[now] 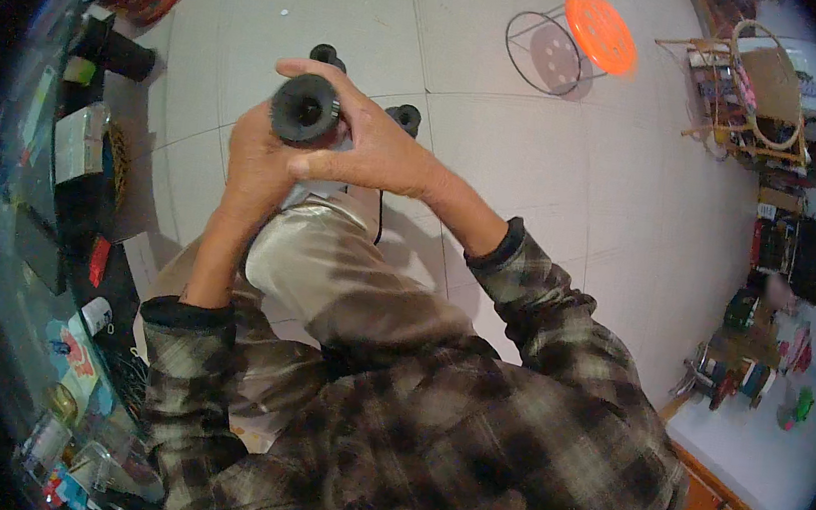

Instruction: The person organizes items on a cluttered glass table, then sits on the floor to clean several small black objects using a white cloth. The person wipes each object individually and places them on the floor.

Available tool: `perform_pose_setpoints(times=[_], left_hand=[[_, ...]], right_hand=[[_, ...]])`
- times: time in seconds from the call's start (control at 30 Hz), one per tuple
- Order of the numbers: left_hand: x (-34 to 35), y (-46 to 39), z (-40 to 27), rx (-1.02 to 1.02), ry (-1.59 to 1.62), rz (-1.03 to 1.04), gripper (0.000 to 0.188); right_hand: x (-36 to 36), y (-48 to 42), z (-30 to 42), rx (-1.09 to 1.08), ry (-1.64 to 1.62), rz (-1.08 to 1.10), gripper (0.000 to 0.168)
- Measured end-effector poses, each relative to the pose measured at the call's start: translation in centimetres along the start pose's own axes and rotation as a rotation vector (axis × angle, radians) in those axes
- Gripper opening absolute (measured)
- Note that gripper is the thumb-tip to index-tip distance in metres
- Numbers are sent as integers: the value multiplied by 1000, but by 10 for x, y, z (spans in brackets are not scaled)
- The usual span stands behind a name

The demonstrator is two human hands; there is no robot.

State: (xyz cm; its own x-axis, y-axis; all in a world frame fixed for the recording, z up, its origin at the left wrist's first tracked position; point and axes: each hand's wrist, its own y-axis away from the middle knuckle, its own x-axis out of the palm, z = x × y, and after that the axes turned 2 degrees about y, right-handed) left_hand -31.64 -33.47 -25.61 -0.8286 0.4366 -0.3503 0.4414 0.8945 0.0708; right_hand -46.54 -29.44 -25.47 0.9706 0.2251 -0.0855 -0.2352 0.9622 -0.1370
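My left hand point(257, 155) and my right hand point(378, 153) close together around a thing with a black ring-shaped end part point(306, 110), which has a dark hole in its middle. The index finger and thumb of my right hand reach around this ring, and that thumb crosses over my left hand. Part of a pale grey body point(319, 189) shows under the hands; the rest is hidden. Just beyond them are two smaller black round parts, one upper point(327, 57) and one to the right point(406, 119). Whether they belong to the held thing I cannot tell.
A cluttered glass-topped table point(22, 264) runs along the left, with boxes below it. An orange round-seat stool point(601, 32) stands on the tiled floor point(480, 150). At the right are a bamboo-like rack point(750, 132) and piled goods point(752, 347). My knee point(288, 249) is below the hands.
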Motion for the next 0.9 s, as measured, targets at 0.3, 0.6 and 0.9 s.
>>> perform_pose_setpoints(times=[0.3,0.6,0.9], left_hand=[[-32,-5,1,94,36,-259,13],[-41,-2,-2,11,-35,-308,13],[-56,2,8,49,-46,-313,17]], right_hand=[[-111,96,-203,479,290,-668,50],[-54,107,-327,472,636,-542,69],[-37,60,-346,435,218,-921,38]])
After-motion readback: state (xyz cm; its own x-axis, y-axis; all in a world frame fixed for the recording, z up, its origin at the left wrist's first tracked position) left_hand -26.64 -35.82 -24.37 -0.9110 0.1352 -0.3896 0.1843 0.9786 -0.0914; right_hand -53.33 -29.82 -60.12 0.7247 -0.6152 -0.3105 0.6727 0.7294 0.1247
